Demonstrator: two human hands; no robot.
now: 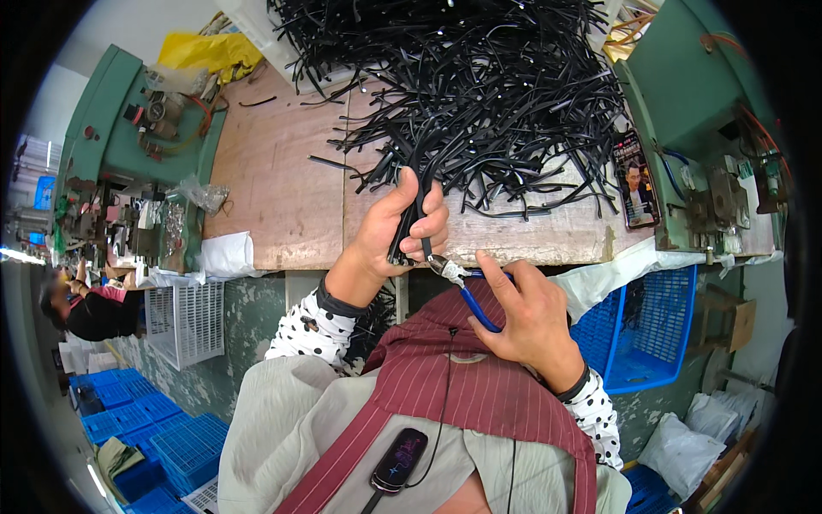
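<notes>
A bundle of black cable strips (416,176) is gripped in my left hand (390,224) just over the table's front edge. My right hand (535,317) holds blue-handled cutting pliers (476,306), with the fingers partly spread around the handles. The metal jaws of the pliers meet the lower end of one strip below my left fingers. Whether the jaws are closed on it is too small to tell. Beyond my hands, a big heap of similar black strips (479,103) covers the back and right of the wooden table (282,188).
Green machines stand on both sides, one on the left (94,128) and one on the right (702,77). A phone (634,182) leans at the right machine. Blue crates (655,343) and a white crate (187,321) sit lower down. Another person (98,313) is at far left.
</notes>
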